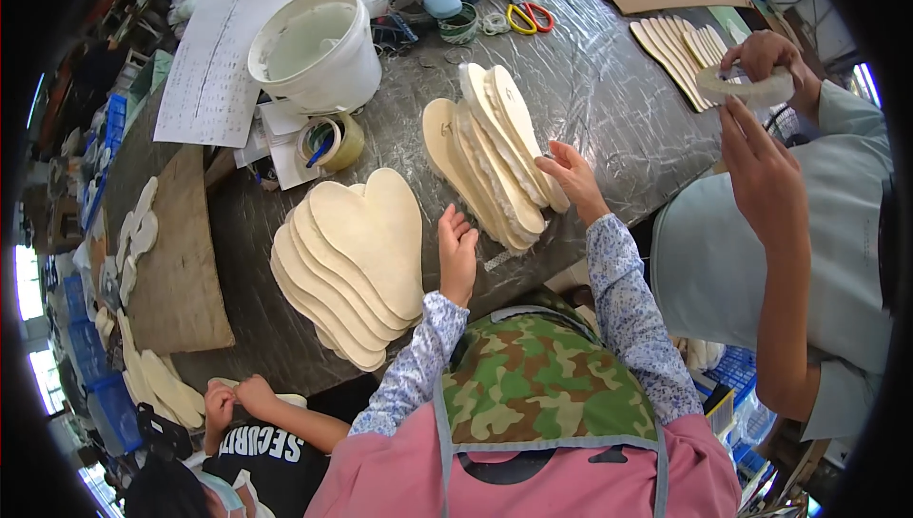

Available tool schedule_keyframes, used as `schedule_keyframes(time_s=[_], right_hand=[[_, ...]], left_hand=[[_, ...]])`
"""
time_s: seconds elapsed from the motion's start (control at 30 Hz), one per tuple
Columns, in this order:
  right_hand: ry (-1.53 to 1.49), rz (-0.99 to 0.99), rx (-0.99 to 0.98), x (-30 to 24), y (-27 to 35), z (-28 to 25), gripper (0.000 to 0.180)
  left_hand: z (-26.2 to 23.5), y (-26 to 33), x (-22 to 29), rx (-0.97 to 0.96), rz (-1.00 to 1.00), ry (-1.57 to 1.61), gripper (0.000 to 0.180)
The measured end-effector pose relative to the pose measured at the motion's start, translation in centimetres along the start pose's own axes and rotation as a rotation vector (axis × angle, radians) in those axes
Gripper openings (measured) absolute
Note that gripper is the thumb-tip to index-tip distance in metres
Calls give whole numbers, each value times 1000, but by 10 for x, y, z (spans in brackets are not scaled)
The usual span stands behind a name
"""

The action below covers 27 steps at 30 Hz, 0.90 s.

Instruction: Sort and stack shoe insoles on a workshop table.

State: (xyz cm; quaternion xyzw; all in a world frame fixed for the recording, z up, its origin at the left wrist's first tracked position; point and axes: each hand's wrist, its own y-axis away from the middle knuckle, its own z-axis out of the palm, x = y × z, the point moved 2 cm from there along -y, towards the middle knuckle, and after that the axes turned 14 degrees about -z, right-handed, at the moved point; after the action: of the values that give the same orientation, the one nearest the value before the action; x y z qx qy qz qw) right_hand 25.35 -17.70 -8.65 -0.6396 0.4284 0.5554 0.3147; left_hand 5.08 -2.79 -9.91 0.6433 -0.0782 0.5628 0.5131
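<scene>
A layered stack of cream shoe insoles (495, 161) with fluffy edges lies on the dark, plastic-covered table, its top pieces fanned in two groups. My left hand (458, 259) is by the stack's near left side, fingers loosely bent and nothing held. At the right edge, my right hand (576, 181) has its thumb and fingers apart, very close to the insoles; whether it touches them I cannot tell. Left of my left hand, a second pile of plain cream insoles (366, 247) is spread in overlapping steps.
A white bucket (319, 52), tape rolls (331, 142), a written sheet (211, 61) and scissors (529, 19) are farther back. At right, a co-worker's hands (761, 109) hold a pale ring-shaped roll near more insoles (675, 57). Another person (271, 442) works at lower left beside a brown board (179, 261).
</scene>
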Motion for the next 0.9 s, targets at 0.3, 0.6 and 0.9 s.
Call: schedule_keyframes(time_s=[0.3, 0.6, 0.9], right_hand=[[261, 2, -139, -6, -27, 20, 108], [-142, 128, -271, -20, -35, 11, 87], [675, -185, -65, -6, -56, 45, 87]], left_hand=[[12, -33, 29, 284, 482, -550, 60], [40, -79, 44, 232, 324, -472, 73], [68, -80, 51, 184, 322, -513, 85]])
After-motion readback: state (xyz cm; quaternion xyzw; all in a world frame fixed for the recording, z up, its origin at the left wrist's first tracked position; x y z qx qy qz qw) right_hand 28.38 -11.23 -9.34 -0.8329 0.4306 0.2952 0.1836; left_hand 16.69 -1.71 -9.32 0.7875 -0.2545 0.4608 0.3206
